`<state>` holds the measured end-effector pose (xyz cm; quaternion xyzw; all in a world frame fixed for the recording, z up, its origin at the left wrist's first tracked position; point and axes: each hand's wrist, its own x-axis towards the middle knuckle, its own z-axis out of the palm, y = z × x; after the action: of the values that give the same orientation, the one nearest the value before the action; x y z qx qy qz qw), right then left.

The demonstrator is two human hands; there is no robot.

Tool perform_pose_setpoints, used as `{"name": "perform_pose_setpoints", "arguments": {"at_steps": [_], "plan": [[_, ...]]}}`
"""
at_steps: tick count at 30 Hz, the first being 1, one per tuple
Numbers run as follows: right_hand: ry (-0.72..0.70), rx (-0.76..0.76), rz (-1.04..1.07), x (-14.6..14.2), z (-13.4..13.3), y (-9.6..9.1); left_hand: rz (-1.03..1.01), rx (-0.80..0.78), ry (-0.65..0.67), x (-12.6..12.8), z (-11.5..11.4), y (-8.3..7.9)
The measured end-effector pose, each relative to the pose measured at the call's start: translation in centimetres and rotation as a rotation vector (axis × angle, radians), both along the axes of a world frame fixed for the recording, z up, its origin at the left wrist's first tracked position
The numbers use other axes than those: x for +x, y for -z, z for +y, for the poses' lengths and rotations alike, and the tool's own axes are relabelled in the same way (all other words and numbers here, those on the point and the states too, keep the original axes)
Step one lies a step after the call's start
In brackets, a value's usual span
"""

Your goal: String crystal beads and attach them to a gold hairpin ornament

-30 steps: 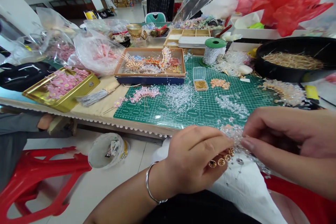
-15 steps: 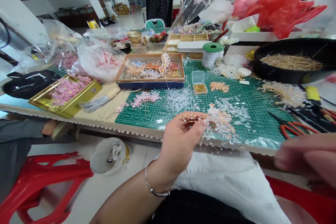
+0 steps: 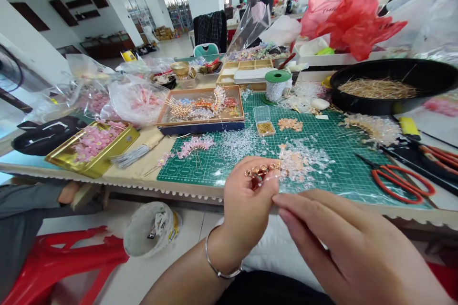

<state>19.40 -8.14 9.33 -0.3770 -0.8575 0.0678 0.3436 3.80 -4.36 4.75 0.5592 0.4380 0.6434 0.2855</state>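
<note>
Big workshop floor, pillars & shelving upper left, long work table across the frame w/ scalloped trim on its front edge (image 3: 107,187). Upper right: red plastic bag (image 3: 352,21), black round tray (image 3: 393,64) of fine gold wires. Centre: green cutting mat (image 3: 186,177) w/ wooden tray (image 3: 200,89) of wired ornaments at its far edge, heap of loose clear & peach beads (image 3: 300,162) just past the hands. Orange-handled scissors (image 3: 397,183) lie right. L hand (image 3: 246,205) is up over the cloth on the lap (image 3: 272,243), fingers & thumb nearly closed, pinching a row of small gold rings (image 3: 263,169) at the tips, above the mat's front edge. R hand (image 3: 343,248) is open, fingers spread loosely & almost at the rings, no visible hold. Risk: tip-only pinch is light, so a slip could drop rings onto the cloth or floor, where they'd be hard to find; a careless R hand could also knock them or drag the beads off the mat.
</note>
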Motion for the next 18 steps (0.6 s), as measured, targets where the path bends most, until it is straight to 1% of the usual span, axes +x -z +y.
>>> {"name": "perform_pose_setpoints", "arguments": {"at_steps": [2, 3, 5, 7, 9, 12, 15, 18], "plan": [[0.046, 0.045, -0.093, -1.3, 0.8, 0.3, 0.035, 0.002, -0.026, -0.1, -0.2, -0.2], [0.072, 0.048, -0.106, -1.6, 1.0, 0.4, 0.049, 0.001, -0.037, -0.2, -0.3, -0.3], [0.087, 0.051, -0.095, -1.7, 1.2, 0.7, 0.071, 0.014, -0.044, -0.4, -0.5, -0.3], [0.075, 0.019, -0.081, -1.4, 1.1, 0.9, 0.084, 0.047, -0.048, -0.4, -0.5, -0.2], [0.059, -0.066, -0.056, -1.2, 1.1, 1.0, 0.094, 0.073, -0.053, -0.4, -0.6, -0.2], [0.053, -0.252, 0.014, -1.2, 1.4, 1.0, 0.104, 0.112, -0.059, -0.3, -0.6, -0.3], [0.031, -0.422, 0.146, -1.3, 1.9, 1.1, 0.126, 0.169, -0.082, -0.4, -0.5, -0.3], [-0.019, -0.619, 0.276, -1.5, 2.3, 1.4, 0.179, 0.203, -0.122, -0.5, -0.4, -0.1]]}}
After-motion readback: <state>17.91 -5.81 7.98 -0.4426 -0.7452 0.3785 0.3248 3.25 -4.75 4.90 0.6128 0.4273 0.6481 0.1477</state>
